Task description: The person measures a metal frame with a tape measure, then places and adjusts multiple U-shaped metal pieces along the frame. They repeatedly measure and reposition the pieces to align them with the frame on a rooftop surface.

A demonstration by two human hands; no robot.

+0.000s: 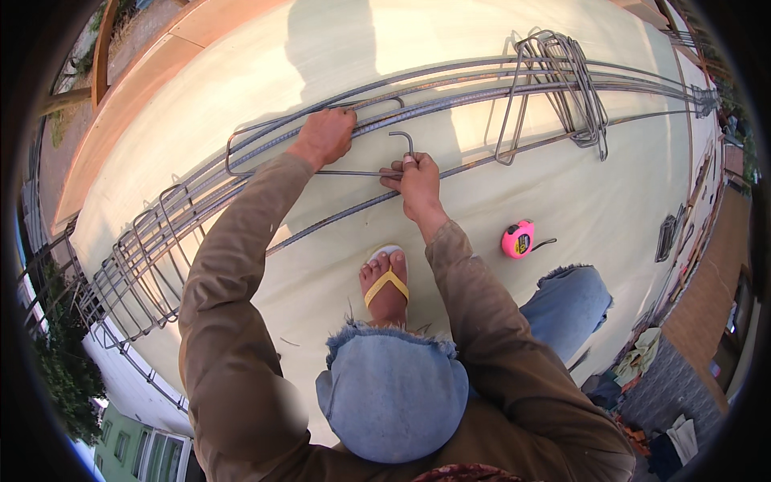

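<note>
The left hand (323,135) was above the middle of the frame, with its fingers curled down over the long metal bars (458,100); its fingertips were hidden, so I could not tell if it was gripping the bars, the bent wire loop (357,173) or both; the right hand (419,181) was just right of the middle, a bit lower, and its thumb and fingers were pinching the wire loop near one end; a small hooked bit of wire stuck up above that thumb; the loop was left of the right hand and went around the long bars, with its rounded left end in the upper left part of the frame; the bars made a long bend from the lower left to the upper right; one more bar (337,215) ran by itself below the loop; a messy bunch of wire loops (578,96) hung around the bars at the upper right, and a row of wire loops (144,249) stood around them at the lower left; a pink tape measure (518,239) lay right of the middle on the pale floor (498,321); a foot in a sandal with a yellow strap (387,287) was below the hands, and a blue jeans knee (393,394) was under that, between two brown sleeves (233,241).
</note>
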